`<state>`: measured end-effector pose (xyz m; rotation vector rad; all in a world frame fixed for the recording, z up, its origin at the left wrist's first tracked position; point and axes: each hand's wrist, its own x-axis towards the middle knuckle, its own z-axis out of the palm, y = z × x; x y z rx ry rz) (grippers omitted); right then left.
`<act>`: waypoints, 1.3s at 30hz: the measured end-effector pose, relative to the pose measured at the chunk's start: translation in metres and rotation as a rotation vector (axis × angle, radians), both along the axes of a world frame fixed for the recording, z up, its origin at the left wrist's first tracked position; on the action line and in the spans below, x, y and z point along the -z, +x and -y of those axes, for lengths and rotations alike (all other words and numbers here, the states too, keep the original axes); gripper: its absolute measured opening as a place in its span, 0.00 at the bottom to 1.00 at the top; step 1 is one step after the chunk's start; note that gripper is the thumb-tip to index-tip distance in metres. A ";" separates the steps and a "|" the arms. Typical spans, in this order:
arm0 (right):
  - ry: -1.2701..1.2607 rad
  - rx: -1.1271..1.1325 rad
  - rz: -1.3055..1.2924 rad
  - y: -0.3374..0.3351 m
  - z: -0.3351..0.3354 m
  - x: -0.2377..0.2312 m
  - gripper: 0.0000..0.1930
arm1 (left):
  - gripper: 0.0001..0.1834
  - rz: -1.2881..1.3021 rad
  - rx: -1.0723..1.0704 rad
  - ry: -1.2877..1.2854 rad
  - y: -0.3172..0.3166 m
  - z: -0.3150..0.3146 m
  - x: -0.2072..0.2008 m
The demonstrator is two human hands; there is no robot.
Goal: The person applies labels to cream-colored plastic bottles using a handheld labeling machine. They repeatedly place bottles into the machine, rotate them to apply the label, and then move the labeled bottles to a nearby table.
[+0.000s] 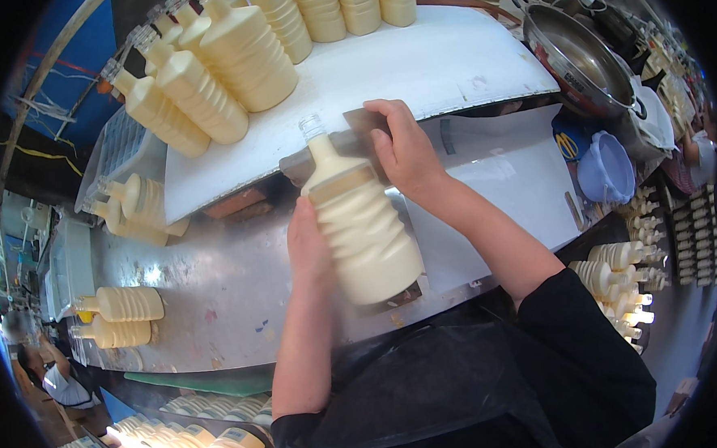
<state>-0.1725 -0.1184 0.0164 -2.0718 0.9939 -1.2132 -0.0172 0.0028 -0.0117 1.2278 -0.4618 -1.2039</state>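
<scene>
My left hand (305,239) grips the left side of a cream-coloured bottle (367,240) with wavy ridges. The bottle tilts slightly, its clear threaded neck pointing away from me and a tan band crossing its upper body. My right hand (409,152), to the right of the bottle's neck, pinches a thin grey-brown flat piece (364,123) between thumb and fingers. Similar grey-brown material (295,167) shows on the left of the neck; whether it is the same piece I cannot tell, since the bottle covers the middle.
Several cream bottles (244,60) stand on a raised white board (447,53); others (123,305) lie on the metal table (209,313) at left. A metal pan (580,46) and a lilac bucket (607,168) sit at right. More bottles (612,275) fill racks beside me. Another person (63,381) is far left.
</scene>
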 end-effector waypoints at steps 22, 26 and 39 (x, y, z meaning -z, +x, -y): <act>-0.692 -0.199 -0.209 0.018 -0.075 -0.045 0.09 | 0.40 0.794 0.016 -0.166 -0.048 -0.063 -0.002; -0.518 -0.461 -0.254 0.014 -0.075 -0.040 0.10 | 0.43 0.765 0.000 -0.182 -0.045 -0.067 0.011; 0.752 0.088 -0.323 -0.161 -0.077 0.013 0.13 | 0.44 0.571 -0.050 -0.162 -0.052 -0.073 0.005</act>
